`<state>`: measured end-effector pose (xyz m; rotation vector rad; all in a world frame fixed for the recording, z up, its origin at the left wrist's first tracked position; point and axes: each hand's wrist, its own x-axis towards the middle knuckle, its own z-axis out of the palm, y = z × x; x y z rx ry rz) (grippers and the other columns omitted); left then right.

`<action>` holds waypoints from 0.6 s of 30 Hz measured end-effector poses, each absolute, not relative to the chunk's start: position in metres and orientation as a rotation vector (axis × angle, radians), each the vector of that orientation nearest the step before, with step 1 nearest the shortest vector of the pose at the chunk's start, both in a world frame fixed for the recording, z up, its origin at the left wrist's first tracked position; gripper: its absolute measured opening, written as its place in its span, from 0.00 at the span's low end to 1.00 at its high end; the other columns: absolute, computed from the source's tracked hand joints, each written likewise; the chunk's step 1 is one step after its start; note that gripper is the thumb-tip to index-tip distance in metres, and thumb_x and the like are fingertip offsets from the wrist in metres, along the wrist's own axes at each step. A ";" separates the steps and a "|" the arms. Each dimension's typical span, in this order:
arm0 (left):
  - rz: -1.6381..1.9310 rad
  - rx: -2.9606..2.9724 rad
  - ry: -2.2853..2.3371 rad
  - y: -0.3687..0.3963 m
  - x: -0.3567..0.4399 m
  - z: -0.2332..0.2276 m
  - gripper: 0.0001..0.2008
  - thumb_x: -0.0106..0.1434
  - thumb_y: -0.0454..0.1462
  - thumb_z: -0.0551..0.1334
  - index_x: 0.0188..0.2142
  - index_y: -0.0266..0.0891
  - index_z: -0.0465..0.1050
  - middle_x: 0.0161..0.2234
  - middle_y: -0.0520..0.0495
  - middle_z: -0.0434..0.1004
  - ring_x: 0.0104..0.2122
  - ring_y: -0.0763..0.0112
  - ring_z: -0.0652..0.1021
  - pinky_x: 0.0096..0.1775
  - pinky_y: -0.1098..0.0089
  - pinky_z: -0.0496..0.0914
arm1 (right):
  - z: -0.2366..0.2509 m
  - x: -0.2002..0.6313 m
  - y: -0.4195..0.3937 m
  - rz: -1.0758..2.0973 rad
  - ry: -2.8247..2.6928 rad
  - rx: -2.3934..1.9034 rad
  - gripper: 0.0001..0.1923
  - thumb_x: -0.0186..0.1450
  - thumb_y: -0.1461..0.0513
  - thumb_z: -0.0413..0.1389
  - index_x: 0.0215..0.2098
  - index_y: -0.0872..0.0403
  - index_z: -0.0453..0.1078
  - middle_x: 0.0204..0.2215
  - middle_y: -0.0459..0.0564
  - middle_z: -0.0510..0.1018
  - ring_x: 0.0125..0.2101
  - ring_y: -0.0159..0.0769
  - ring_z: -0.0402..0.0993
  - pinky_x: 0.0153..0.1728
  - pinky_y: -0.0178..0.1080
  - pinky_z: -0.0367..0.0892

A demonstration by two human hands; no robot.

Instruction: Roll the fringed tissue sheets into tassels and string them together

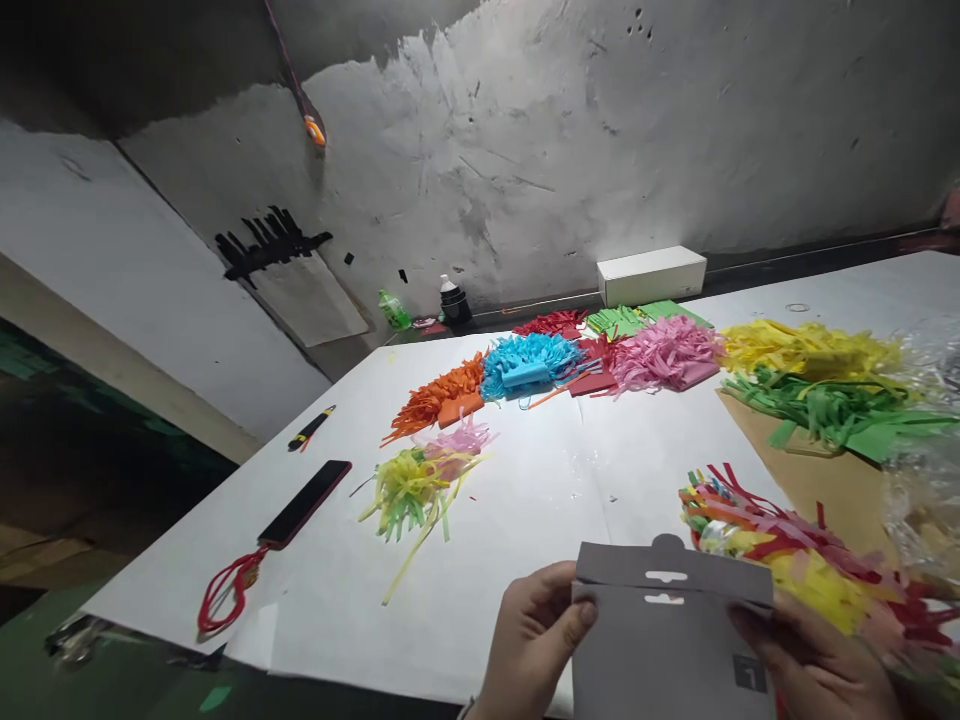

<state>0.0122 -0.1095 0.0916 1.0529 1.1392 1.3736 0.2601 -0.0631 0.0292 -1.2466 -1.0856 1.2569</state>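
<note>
Hands pinch what I hold: my left hand and right hand grip a grey card sleeve. Mixed paper strips lie just right of it on the tabletop.

Matt grey card header, cut paper fringes — crinkly clear plastic glossy, tabletop smooth white, wall rough.

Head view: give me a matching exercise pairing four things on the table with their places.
Things:
1. grey card header
2. black phone
3. white box
4. orange fringed paper

Places:
A. at the far edge of the table, by the wall
B. held between both hands, left hand and right hand
C. left of the blue fringed paper
D. near the table's left edge, red cord attached

Pairs: 1-B, 2-D, 3-A, 4-C
</note>
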 end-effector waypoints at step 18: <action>1.402 1.289 1.257 -0.102 0.002 0.083 0.12 0.64 0.45 0.69 0.33 0.39 0.87 0.26 0.43 0.83 0.27 0.66 0.77 0.31 0.71 0.69 | 0.032 0.258 -0.060 1.441 -0.866 -1.226 0.21 0.40 0.52 0.76 0.32 0.51 0.85 0.27 0.52 0.85 0.28 0.47 0.83 0.27 0.36 0.79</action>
